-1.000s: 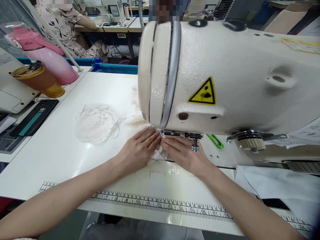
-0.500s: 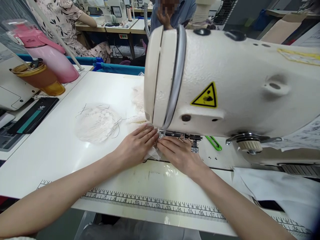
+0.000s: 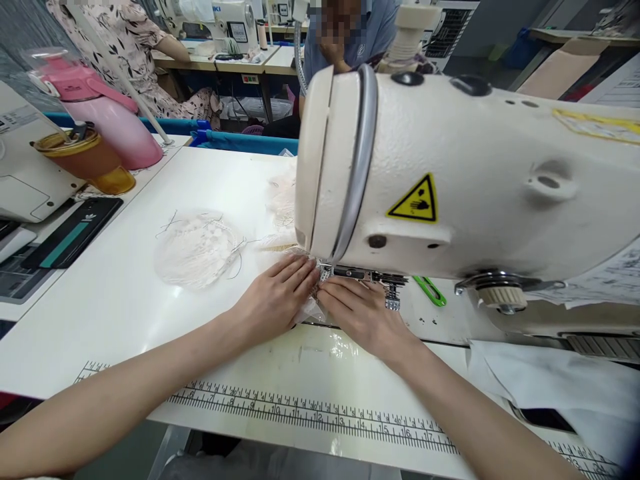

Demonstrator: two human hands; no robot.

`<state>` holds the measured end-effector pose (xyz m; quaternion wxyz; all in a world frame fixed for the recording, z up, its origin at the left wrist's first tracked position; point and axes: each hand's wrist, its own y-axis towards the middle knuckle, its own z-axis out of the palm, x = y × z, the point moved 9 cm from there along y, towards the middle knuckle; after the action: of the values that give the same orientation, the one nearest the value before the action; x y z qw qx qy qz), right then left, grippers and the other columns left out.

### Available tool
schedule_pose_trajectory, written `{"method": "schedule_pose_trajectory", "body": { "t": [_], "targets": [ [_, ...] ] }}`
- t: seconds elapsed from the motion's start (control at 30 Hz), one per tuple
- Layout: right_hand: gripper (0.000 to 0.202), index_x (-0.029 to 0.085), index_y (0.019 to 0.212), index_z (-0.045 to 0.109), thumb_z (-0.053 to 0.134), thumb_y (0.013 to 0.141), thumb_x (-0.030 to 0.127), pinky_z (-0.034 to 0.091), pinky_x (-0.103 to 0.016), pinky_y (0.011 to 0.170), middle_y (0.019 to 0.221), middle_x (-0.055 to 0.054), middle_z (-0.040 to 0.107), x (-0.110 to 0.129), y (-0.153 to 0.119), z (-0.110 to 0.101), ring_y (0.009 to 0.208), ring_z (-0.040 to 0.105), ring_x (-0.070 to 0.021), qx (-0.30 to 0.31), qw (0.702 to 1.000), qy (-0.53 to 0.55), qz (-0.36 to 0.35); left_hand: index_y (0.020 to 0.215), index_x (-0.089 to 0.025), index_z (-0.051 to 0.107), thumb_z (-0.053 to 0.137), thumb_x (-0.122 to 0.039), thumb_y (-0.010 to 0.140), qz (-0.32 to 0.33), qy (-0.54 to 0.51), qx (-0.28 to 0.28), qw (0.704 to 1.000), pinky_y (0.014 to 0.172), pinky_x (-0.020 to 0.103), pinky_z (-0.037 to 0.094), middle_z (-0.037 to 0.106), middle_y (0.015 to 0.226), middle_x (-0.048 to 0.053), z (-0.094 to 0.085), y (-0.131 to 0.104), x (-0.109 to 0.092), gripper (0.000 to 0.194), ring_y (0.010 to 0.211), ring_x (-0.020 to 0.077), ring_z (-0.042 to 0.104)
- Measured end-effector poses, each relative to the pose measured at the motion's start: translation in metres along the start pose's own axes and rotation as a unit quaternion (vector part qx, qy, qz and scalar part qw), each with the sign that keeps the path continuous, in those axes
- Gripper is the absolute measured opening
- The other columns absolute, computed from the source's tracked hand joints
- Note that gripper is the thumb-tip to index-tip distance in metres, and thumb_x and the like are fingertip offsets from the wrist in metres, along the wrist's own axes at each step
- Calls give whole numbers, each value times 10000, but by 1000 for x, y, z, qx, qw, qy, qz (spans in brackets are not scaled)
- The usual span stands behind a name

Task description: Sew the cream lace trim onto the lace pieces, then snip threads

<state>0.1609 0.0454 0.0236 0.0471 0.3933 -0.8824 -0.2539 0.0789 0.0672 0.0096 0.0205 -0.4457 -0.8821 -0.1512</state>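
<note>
A cream sewing machine (image 3: 440,167) reaches over the white table, with its needle and presser foot (image 3: 327,268) at the lower left of its head. Under the foot lies a piece of white sheer lace fabric (image 3: 314,311), mostly covered by my hands. My left hand (image 3: 280,290) rests flat on it, left of the foot, fingers stretched out and side by side. Just in front of the foot, my right hand (image 3: 363,313) has its fingers bent together on the fabric's edge; its thumb is hidden. A round white lace piece (image 3: 197,250) lies at the left, trailing loose threads.
More pale lace (image 3: 283,200) lies behind the machine head. A green thread snipper (image 3: 429,291) is on the machine bed. A phone-like black case (image 3: 75,230), an amber cup (image 3: 85,160) and a pink bottle (image 3: 105,117) stand left. White cloth (image 3: 550,380) lies right. Two people sit beyond.
The whole view has shifted slightly down and to the right. Both hands stay at the presser foot on the fabric, with little visible movement.
</note>
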Motion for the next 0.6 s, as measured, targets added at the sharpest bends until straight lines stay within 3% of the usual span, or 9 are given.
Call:
{"method": "schedule_pose_trajectory", "body": {
  "t": [0.33,0.6],
  "targets": [
    [246,173,973,644,494,882,1,446,-253,877,1011,-4,730,1,2,-3,976,651,-108,-9,1000,-3,0,1268,-53,560,352,-201,931,-15,-6,-11,1000,1075,433,404,627,1253,155,-4,2,-1,423,1234,275,548],
    [241,163,973,639,512,864,-10,454,-249,890,1000,0,732,-1,2,-3,969,655,-113,-17,1000,14,-2,1228,-97,561,484,-229,803,-43,-35,-7,998,1039,422,430,557,1327,146,-7,5,9,452,1242,296,512]
  ]
}}
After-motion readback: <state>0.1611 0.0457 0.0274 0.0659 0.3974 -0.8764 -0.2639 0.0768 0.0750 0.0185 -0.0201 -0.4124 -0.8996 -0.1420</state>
